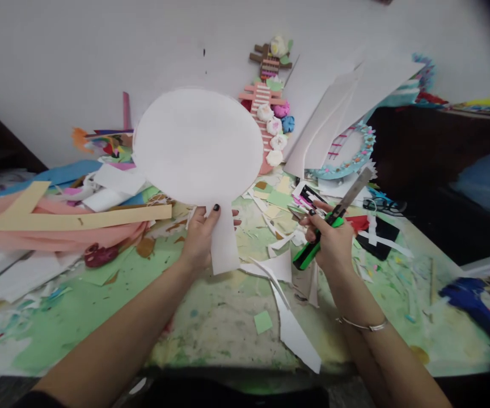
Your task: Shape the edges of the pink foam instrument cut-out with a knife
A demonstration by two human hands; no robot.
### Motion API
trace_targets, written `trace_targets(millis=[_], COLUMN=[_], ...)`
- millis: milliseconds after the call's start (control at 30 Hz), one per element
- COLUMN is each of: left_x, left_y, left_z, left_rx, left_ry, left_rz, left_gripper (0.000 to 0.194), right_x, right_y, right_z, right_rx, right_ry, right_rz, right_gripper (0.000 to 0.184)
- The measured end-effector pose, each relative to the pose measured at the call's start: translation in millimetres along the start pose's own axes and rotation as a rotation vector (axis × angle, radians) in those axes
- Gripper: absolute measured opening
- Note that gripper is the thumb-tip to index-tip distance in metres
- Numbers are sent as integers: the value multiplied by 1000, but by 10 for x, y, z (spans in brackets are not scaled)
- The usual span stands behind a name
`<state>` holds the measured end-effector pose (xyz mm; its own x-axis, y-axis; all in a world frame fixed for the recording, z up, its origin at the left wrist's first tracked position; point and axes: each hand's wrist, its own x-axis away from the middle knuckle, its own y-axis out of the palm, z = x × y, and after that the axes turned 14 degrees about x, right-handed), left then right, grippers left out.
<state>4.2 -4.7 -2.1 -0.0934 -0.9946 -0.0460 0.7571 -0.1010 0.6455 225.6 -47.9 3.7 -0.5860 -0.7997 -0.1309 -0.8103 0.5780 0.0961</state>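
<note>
My left hand grips the handle of a white paddle-shaped cutout, thumb in front and fingers behind. The round part stands upright above the table, facing me. In my right hand is a green and black utility knife; its blade is out and points up to the right, away from the cutout. Below and between my hands lie white offcuts, some long and curved. A small green paper square is near them.
Paper scraps are strewn over the green-stained table. Cream strips and pink sheets lie left, near a dark red tape dispenser. Flower-decorated craft pieces, white sheets and a blue-trimmed ring stand behind. A blue tool lies right.
</note>
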Motion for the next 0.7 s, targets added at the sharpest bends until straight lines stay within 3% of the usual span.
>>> trace_targets(millis=[300, 467, 567, 700], left_x=[-69, -137, -207, -316], left_y=[-69, -134, -213, -351], left_z=[64, 82, 59, 140], left_rx=[72, 143, -25, -559], left_ry=[-64, -129, -3, 270], left_rz=[-64, -123, -143, -189], left_gripper=[31, 53, 46, 38], right_x=[15, 18, 9, -18], right_y=[19, 9, -11, -55], right_z=[11, 32, 27, -21], right_rx=[16, -22, -50, -74], right_ry=[111, 195, 267, 333], right_rz=[-158, -218, -298, -413], right_gripper=[29, 29, 29, 30])
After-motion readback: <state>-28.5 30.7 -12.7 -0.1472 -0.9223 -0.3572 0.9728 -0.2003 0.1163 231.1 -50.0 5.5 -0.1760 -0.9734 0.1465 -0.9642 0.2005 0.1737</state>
